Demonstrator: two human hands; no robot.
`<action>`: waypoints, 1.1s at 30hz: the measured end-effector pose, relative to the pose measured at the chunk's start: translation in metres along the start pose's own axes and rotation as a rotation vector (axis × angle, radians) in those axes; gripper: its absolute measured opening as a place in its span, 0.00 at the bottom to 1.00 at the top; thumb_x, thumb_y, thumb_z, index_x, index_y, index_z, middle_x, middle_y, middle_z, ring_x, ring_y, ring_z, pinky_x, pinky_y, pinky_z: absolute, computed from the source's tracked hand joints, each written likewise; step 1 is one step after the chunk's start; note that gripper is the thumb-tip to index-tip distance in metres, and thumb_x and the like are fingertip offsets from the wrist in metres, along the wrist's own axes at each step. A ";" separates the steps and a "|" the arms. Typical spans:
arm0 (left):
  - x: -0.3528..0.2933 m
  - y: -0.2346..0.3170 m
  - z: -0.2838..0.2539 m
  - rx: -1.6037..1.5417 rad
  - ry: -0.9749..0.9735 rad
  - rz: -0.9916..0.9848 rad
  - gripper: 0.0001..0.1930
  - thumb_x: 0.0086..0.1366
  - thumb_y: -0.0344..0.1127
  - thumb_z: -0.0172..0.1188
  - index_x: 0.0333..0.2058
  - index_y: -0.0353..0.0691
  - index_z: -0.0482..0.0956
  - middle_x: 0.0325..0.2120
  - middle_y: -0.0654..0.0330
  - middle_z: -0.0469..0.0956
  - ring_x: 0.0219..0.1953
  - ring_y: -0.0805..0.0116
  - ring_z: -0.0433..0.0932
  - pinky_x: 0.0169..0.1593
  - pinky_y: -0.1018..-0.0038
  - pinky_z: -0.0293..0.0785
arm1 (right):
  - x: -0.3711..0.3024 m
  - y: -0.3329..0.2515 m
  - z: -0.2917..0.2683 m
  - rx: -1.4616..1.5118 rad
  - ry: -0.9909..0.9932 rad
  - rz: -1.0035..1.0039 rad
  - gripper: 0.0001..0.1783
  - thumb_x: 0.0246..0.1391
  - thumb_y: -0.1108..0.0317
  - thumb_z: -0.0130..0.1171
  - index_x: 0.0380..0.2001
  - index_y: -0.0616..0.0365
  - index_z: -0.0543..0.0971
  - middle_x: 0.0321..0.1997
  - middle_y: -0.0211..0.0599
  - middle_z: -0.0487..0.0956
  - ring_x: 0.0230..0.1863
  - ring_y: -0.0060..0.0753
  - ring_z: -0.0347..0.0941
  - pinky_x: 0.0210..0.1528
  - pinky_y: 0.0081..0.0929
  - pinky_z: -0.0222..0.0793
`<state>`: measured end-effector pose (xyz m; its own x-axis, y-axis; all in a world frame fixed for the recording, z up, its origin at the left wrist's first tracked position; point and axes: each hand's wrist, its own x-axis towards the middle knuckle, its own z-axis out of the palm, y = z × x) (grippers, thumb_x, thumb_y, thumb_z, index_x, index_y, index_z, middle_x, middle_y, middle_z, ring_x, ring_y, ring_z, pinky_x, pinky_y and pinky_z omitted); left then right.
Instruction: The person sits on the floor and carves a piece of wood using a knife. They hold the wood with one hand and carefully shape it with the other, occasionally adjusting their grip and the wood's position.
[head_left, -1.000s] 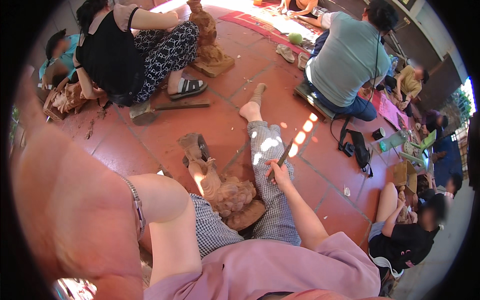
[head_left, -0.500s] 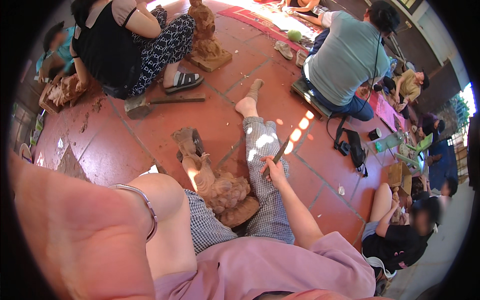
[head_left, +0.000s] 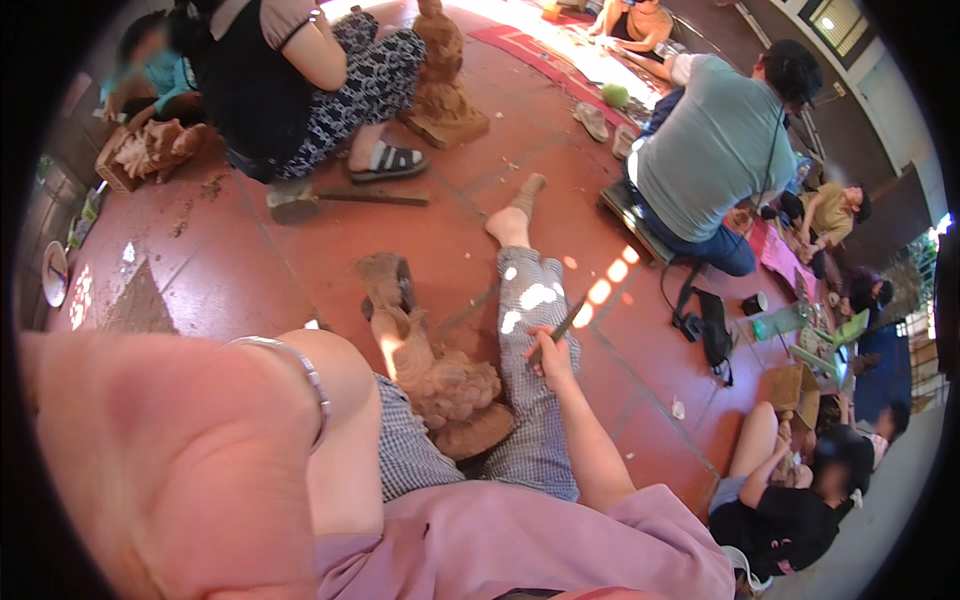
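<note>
Brown figure [head_left: 440, 385], nearer the right hand [head_left: 551, 363]

In the head view, I'm seeing the figure lying between the legs [head_left: 540, 410], left of that hand, its long axis slanting from upper left to lower right. That hand is gripping a slim tool [head_left: 567, 325]. The left hand [head_left: 185, 465] is looming blurred, cut off; I cannot tell its hold.

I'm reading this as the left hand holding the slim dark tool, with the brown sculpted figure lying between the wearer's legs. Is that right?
Not quite: the head view shows the right hand holding the slim dark tool. The brown sculpted figure does lie between the wearer's legs.
</note>
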<state>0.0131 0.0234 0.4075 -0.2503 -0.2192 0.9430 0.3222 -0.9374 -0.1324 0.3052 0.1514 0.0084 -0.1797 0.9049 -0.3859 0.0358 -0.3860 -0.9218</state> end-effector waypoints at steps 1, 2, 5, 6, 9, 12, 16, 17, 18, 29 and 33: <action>0.003 0.002 0.001 0.016 -0.021 -0.002 0.05 0.59 0.35 0.58 0.25 0.45 0.75 0.22 0.68 0.74 0.24 0.76 0.70 0.31 0.74 0.68 | -0.001 0.001 0.001 -0.008 -0.016 -0.017 0.14 0.65 0.62 0.44 0.40 0.59 0.75 0.18 0.34 0.77 0.09 0.17 0.60 0.09 0.16 0.53; 0.002 -0.001 0.002 0.021 -0.038 -0.004 0.05 0.59 0.35 0.58 0.24 0.45 0.75 0.21 0.68 0.74 0.23 0.76 0.70 0.30 0.74 0.68 | -0.002 0.003 -0.003 -0.018 -0.019 -0.036 0.14 0.64 0.62 0.44 0.40 0.59 0.75 0.18 0.34 0.76 0.09 0.17 0.60 0.08 0.15 0.52; 0.016 0.009 0.007 0.033 -0.186 -0.040 0.07 0.58 0.34 0.59 0.22 0.44 0.76 0.18 0.69 0.74 0.21 0.76 0.70 0.28 0.76 0.69 | -0.001 -0.001 0.010 0.002 -0.034 -0.031 0.14 0.64 0.62 0.44 0.40 0.59 0.75 0.18 0.34 0.76 0.08 0.17 0.59 0.07 0.15 0.50; 0.025 0.019 0.008 0.006 -0.302 -0.075 0.07 0.58 0.34 0.59 0.21 0.44 0.76 0.17 0.69 0.74 0.20 0.76 0.70 0.27 0.76 0.70 | -0.002 -0.005 0.017 0.017 -0.055 -0.032 0.14 0.64 0.61 0.45 0.39 0.58 0.76 0.18 0.34 0.76 0.08 0.17 0.59 0.08 0.16 0.51; -0.001 -0.013 0.024 -0.369 -0.509 -0.242 0.06 0.60 0.37 0.65 0.28 0.45 0.78 0.18 0.69 0.75 0.21 0.79 0.71 0.29 0.78 0.71 | -0.002 -0.005 -0.036 0.015 0.098 -0.068 0.14 0.64 0.60 0.45 0.39 0.57 0.76 0.18 0.35 0.77 0.09 0.18 0.60 0.09 0.17 0.54; -0.012 0.004 0.046 -0.542 -0.434 -0.233 0.07 0.59 0.37 0.64 0.27 0.44 0.76 0.17 0.68 0.74 0.20 0.77 0.71 0.28 0.77 0.70 | 0.003 -0.006 -0.041 0.033 0.153 -0.151 0.14 0.64 0.61 0.45 0.40 0.59 0.75 0.17 0.36 0.77 0.08 0.18 0.59 0.08 0.17 0.54; -0.023 0.022 0.056 -0.564 -0.328 -0.198 0.08 0.58 0.36 0.64 0.25 0.44 0.74 0.16 0.67 0.72 0.19 0.74 0.70 0.27 0.76 0.69 | -0.004 -0.013 -0.030 0.026 0.131 -0.108 0.15 0.64 0.62 0.45 0.40 0.61 0.75 0.18 0.35 0.77 0.08 0.17 0.60 0.09 0.16 0.54; -0.025 0.023 0.059 -0.563 -0.316 -0.196 0.08 0.57 0.36 0.64 0.25 0.44 0.74 0.16 0.67 0.71 0.19 0.73 0.70 0.27 0.76 0.69 | -0.010 -0.020 -0.023 -0.015 0.142 -0.090 0.15 0.64 0.62 0.44 0.40 0.61 0.75 0.18 0.35 0.77 0.09 0.17 0.60 0.09 0.16 0.54; -0.026 0.024 0.060 -0.566 -0.299 -0.192 0.08 0.57 0.35 0.64 0.24 0.44 0.73 0.16 0.67 0.71 0.19 0.72 0.69 0.26 0.76 0.68 | -0.013 -0.024 -0.019 -0.054 0.152 -0.072 0.14 0.64 0.62 0.44 0.41 0.61 0.75 0.18 0.35 0.77 0.09 0.17 0.60 0.09 0.16 0.54; -0.018 -0.009 0.084 -0.313 -0.325 -0.265 0.11 0.54 0.33 0.62 0.19 0.43 0.69 0.13 0.65 0.66 0.15 0.64 0.67 0.23 0.72 0.65 | 0.003 0.007 -0.016 0.090 0.016 -0.047 0.13 0.64 0.63 0.45 0.41 0.60 0.75 0.17 0.33 0.76 0.09 0.17 0.60 0.10 0.16 0.55; -0.056 -0.019 0.113 -0.199 -0.812 -0.264 0.09 0.52 0.32 0.62 0.20 0.41 0.70 0.15 0.65 0.65 0.17 0.66 0.68 0.29 0.71 0.68 | 0.014 0.025 -0.034 0.154 -0.018 -0.083 0.11 0.63 0.64 0.48 0.41 0.59 0.75 0.19 0.32 0.76 0.11 0.17 0.62 0.11 0.16 0.57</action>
<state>0.1238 0.0841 0.3917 0.4577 0.2014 0.8660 0.1617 -0.9766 0.1417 0.3367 0.1601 -0.0215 -0.1936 0.9319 -0.3067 -0.1304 -0.3343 -0.9334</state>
